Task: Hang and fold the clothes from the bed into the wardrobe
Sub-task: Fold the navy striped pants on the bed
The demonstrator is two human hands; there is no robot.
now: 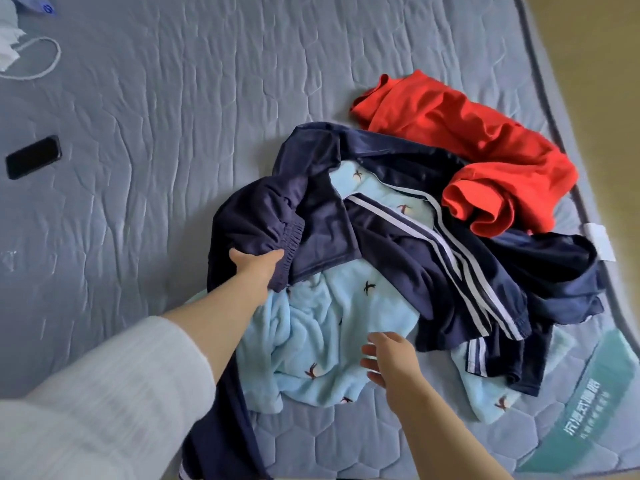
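Note:
A heap of clothes lies on the grey quilted mattress. My left hand grips the elastic waistband of a pair of navy shorts at the heap's left side. My right hand hovers open, fingers spread, just above a light blue garment with a bird print. Navy track trousers with white stripes lie across the middle of the heap. A red garment sits crumpled at the far right of the pile.
A black phone lies on the mattress at the left. White cloth with a cord sits in the far left corner. The mattress edge runs down the right, with tan floor beyond it.

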